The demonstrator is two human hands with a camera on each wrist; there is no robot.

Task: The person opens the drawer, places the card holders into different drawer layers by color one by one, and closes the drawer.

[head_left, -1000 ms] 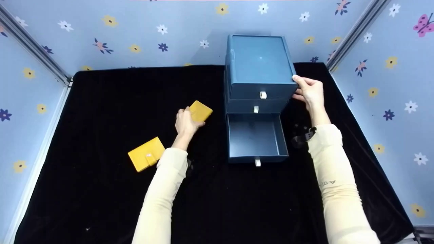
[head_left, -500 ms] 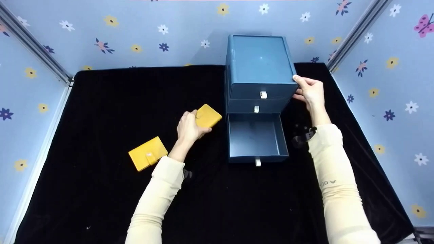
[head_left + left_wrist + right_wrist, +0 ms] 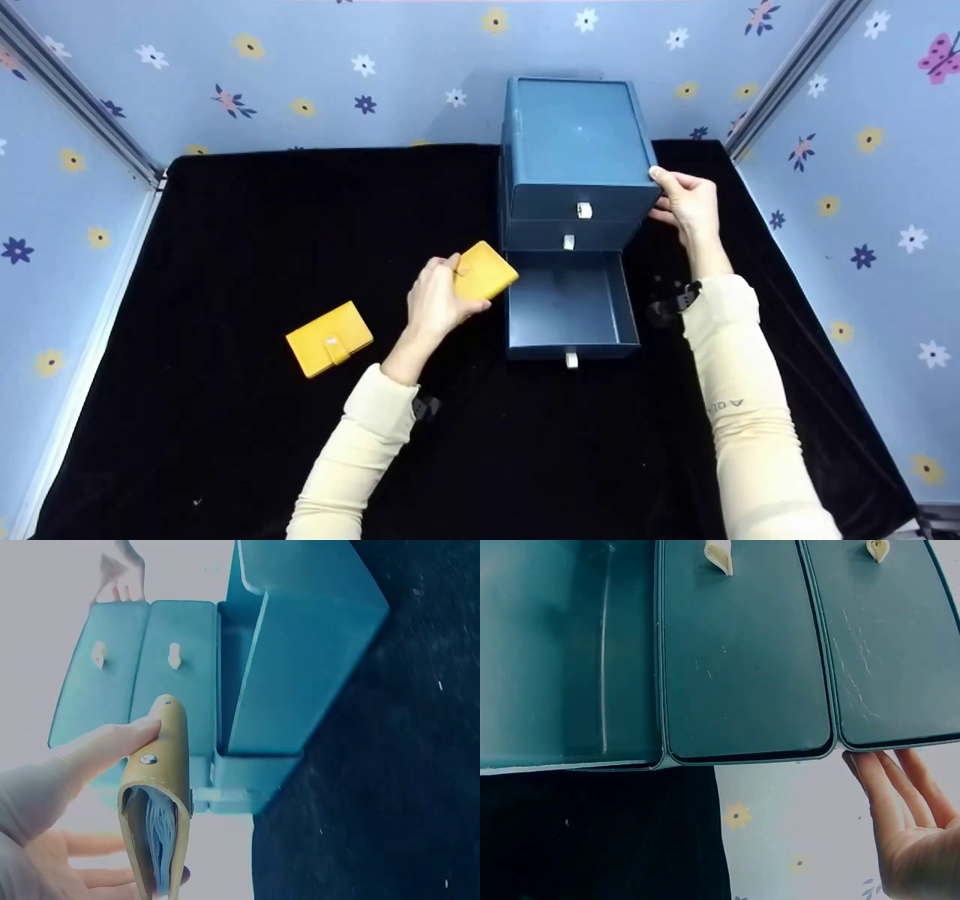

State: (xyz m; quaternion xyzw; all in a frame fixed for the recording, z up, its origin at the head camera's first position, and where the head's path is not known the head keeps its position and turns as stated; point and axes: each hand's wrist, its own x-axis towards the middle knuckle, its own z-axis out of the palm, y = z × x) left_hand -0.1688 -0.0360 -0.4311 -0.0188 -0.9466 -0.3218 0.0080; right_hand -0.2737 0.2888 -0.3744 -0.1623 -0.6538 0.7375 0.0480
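My left hand [image 3: 437, 298] holds a yellow card holder [image 3: 484, 271], thumb on one cover and fingers on the other. In the left wrist view its open end shows a stack of thin, clear-looking sleeves and a metal snap. It is just left of the pulled-out bottom drawer [image 3: 570, 300] of a blue three-drawer cabinet [image 3: 581, 131], overlapping its left edge in the head view. A second yellow card holder [image 3: 330, 339] lies on the black cloth, strap fastened. My right hand [image 3: 691, 206] rests on the cabinet's upper right corner, thumb at the top edge, straight fingers against its side.
White pull tabs [image 3: 584, 211] stick out from the drawer fronts; the two upper drawers are closed. Black cloth [image 3: 300, 225] covers the table. Flowered blue panels [image 3: 300, 75] stand behind and on both sides, close behind the cabinet.
My left hand has carried the yellow card holder right and towards me, up to the open drawer's left edge. The right hand, the cabinet and the other card holder have stayed put.
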